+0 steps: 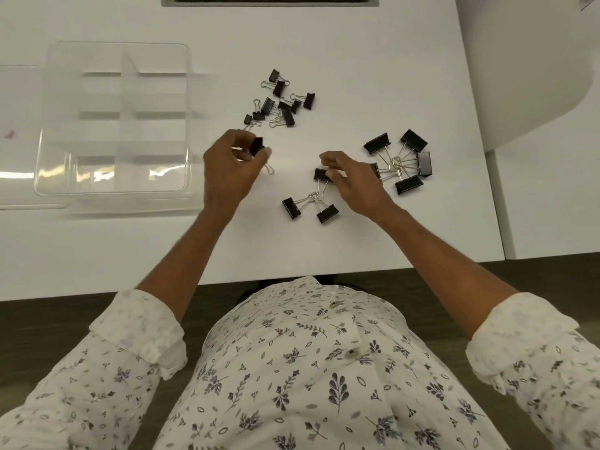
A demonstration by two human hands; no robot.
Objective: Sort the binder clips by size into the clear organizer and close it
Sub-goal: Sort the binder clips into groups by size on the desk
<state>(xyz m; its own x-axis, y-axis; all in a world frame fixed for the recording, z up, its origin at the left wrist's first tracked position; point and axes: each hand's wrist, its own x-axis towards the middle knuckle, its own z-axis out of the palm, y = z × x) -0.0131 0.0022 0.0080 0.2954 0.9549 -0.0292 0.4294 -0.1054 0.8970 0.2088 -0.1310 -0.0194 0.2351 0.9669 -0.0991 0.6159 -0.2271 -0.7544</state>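
Note:
A clear organizer (48,147) with several compartments stands open at the left of the white table. My left hand (227,170) pinches a medium black binder clip (257,145) just right of the organizer. My right hand (350,180) has its fingertips on another medium clip (322,174), one of three medium clips (310,203) lying with handles tangled. A heap of small clips (279,102) lies farther back. Several large clips (402,160) lie to the right of my right hand, partly hidden by it.
The organizer's clear lid (19,190) lies flat to the left, hinged open. The table's front edge (227,284) runs just before my body. A gap and a second white surface (535,190) lie to the right.

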